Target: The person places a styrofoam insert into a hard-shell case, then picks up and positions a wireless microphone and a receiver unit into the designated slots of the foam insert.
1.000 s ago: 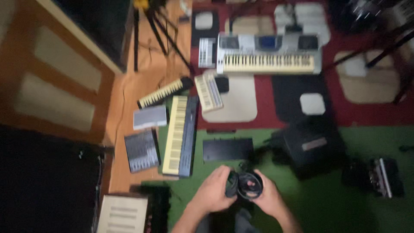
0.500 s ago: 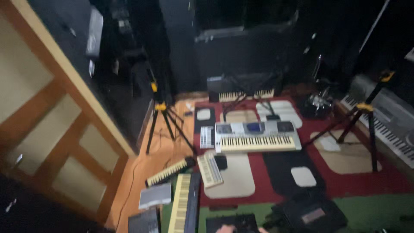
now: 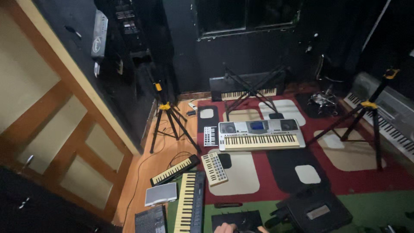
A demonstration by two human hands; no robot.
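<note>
Head view looks out over a room floor crowded with keyboards, and only a sliver of a hand [image 3: 225, 228] peeks in at the very bottom edge, just below a flat black panel [image 3: 236, 219] with small knobs; which hand it is cannot be told, and whether its grip is spread or pressed together cannot be told either, since only the top of the knuckles shows. The hand sits right against the near edge of that black panel, apparently touching it. Taking the big silver keyboard [image 3: 260, 134] in the middle of the red rug [image 3: 276, 181] as the landmark: just to its left lies a small white pad controller [image 3: 210, 136]; nearer the camera and to the left sits a small cream keyboard [image 3: 214, 168], tilted; further left of that, a slim black keyboard [image 3: 175, 170] lies at a slant on the wooden floor [image 3: 144, 172]. Nearer still, a long black keyboard [image 3: 189, 202] with yellowish keys runs toward the camera, with a grey box [image 3: 160, 193] just left of it. Behind the silver keyboard a folding stand [image 3: 252, 92] stands before another keyboard [image 3: 248, 88] against the dark wall. Left of it rises a tripod [image 3: 169, 116] with yellow clamps. Right of it, a second stand [image 3: 366, 118], and a keyboard [image 3: 388, 118] at the far edge. A black case [image 3: 317, 210] rests nearer, on the green patch.
</note>
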